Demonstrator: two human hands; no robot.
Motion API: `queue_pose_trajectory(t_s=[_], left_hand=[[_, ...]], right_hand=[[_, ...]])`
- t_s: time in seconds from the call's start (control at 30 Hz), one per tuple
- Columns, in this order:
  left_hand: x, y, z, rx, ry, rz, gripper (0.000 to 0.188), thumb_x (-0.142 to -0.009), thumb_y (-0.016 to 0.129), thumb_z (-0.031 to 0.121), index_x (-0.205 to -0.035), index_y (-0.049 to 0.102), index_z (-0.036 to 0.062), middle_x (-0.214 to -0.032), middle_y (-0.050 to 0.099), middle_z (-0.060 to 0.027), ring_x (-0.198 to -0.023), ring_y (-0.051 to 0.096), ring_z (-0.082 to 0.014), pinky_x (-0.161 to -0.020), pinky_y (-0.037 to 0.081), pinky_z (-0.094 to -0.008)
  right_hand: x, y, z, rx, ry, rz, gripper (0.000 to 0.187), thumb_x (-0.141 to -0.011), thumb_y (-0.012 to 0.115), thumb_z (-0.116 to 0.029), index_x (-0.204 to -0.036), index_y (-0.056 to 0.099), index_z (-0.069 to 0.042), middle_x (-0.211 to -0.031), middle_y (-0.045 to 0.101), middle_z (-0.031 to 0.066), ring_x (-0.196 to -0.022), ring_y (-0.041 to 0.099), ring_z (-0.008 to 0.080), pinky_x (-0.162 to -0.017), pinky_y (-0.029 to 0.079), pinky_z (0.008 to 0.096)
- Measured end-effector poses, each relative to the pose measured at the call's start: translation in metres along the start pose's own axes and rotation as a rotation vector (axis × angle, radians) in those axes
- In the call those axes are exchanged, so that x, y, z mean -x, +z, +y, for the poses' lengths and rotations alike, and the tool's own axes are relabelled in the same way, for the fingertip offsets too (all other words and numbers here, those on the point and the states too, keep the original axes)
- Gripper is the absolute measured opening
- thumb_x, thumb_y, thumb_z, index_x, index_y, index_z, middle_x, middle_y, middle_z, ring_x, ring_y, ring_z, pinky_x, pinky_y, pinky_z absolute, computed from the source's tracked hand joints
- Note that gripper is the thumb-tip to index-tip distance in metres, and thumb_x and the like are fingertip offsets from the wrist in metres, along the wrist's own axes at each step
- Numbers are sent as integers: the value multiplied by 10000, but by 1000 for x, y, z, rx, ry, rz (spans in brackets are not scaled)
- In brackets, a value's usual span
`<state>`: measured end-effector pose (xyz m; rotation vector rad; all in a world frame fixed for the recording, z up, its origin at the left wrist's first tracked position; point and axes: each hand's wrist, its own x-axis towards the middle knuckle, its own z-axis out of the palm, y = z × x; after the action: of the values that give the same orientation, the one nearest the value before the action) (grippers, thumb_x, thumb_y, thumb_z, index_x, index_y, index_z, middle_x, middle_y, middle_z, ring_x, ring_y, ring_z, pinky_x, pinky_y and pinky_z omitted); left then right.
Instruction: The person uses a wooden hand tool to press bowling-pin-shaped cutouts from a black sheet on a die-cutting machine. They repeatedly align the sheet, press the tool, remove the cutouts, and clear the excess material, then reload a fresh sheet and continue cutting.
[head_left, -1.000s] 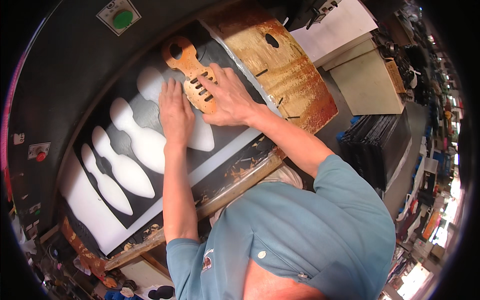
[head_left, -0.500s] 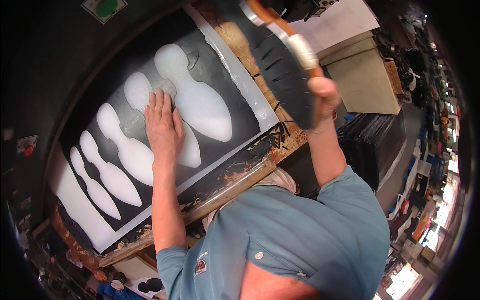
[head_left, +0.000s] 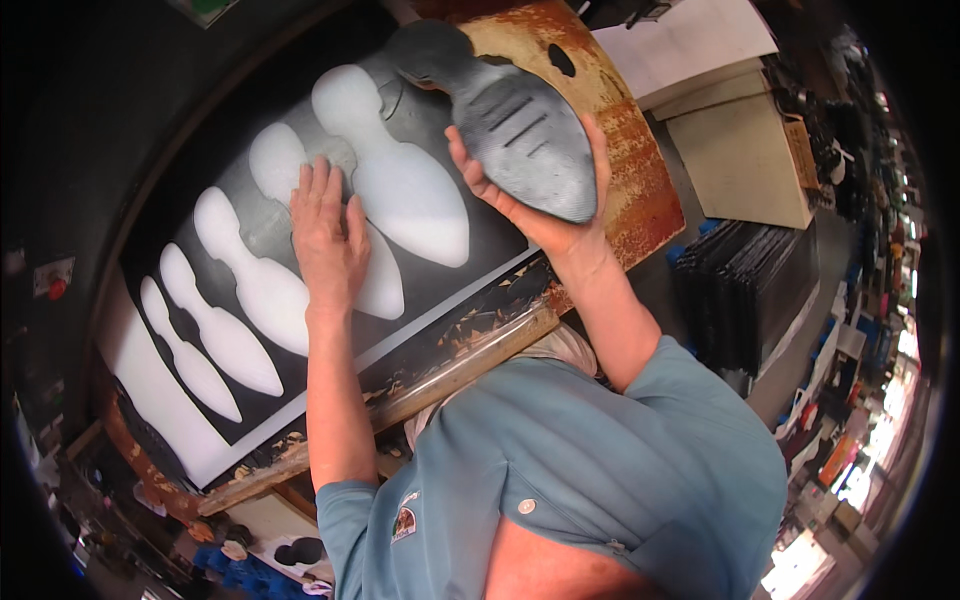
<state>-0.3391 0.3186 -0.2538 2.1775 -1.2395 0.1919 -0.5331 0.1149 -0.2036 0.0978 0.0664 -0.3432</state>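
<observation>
My right hand (head_left: 555, 225) grips a dark grey, sole-shaped piece (head_left: 535, 150) by its broad end, fingers and thumb at opposite edges. Its face has fine ribs and several dark slits; the narrower rounded end points up and left. Whether this is a cut sole or a filled cutting die I cannot tell. My left hand (head_left: 330, 235) lies with fingers stretched out on a black sheet (head_left: 275, 240), partly over one of its sole-shaped openings. Several such openings, like the large one (head_left: 412, 195) right of that hand, show white underneath.
A rusty, yellowish metal surface (head_left: 640, 190) lies right of the sheet. Dark scraps litter the front ledge, along which a wooden bar (head_left: 470, 365) runs. Stacked black sheets (head_left: 745, 285) and a beige box (head_left: 735, 150) stand at the right. A dark machine wall curves round the left.
My right hand has moved left and turned the sole-shaped piece, so its slitted face shows and the orange and silver side no longer does. My left hand stays in place.
</observation>
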Motion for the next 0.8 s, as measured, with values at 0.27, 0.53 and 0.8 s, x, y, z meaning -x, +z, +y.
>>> queue_pose_trajectory(t_s=[0.27, 0.53, 0.8], left_hand=[[-4, 0, -2, 37, 11, -2, 455, -1018, 658, 73, -1465, 625, -8, -1575, 578, -201, -1527, 461, -427, -1281, 319, -566], [-3, 4, -7, 39, 10, -4, 455, -1021, 661, 79, -1468, 623, 0, -1578, 575, -201, -1527, 463, -421, -1284, 316, -566], [-27, 4, -1, 3, 33, 29, 436, -1021, 689, 118, -1440, 647, 5, -1550, 594, -207, -1515, 475, -428, -1274, 340, -558]], right_hand=[[-4, 0, 11, 2022, -580, 56, 1200, -788, 905, -285, -1706, 204, 41, -1478, 544, 269, -1251, 639, 328, -1085, 529, 424], [-24, -39, -25, 2516, -856, -60, 742, -821, 904, -437, -1371, 699, 16, -1296, 706, 212, -1158, 666, 336, -1022, 549, 460], [-41, -29, -62, 2236, -660, 489, 290, -992, 770, -218, -1188, 803, -8, -1101, 802, 135, -930, 761, 187, -765, 624, 308]])
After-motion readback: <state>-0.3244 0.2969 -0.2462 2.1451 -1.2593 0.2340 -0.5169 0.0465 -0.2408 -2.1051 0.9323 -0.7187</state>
